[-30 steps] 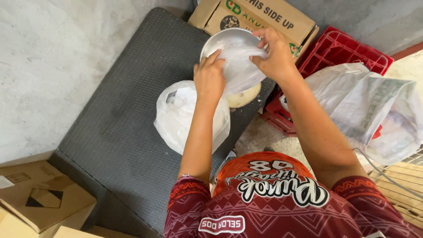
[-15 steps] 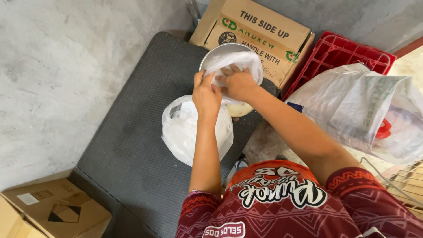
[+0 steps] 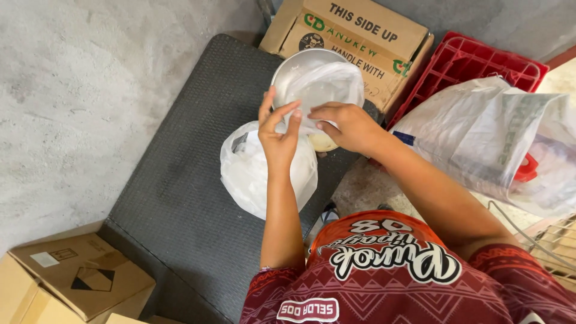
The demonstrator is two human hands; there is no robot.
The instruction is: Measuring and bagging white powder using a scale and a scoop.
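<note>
Both hands have come down off the bowl's upper rim since a second ago and now meet at its near edge. At 12 o'clock on the dark ribbed mat (image 3: 168, 198), the round metal bowl (image 3: 300, 63) is lined with a thin clear bag (image 3: 327, 84). The left hand (image 3: 279, 135) is raised at the bowl's 7 o'clock, fingers spread and apart, thumb and forefinger just touching the film; I cannot tell whether it truly pinches. The right hand (image 3: 348, 127) reaches across from 4 o'clock, fingers curled together onto the bag's lower edge. A tied white plastic bag (image 3: 255, 174) sits just below the left wrist. I judge the film could slip or tear under uneven pulling, and the bowl, near the mat's edge beside the cardboard box (image 3: 354, 36), could tip.
</note>
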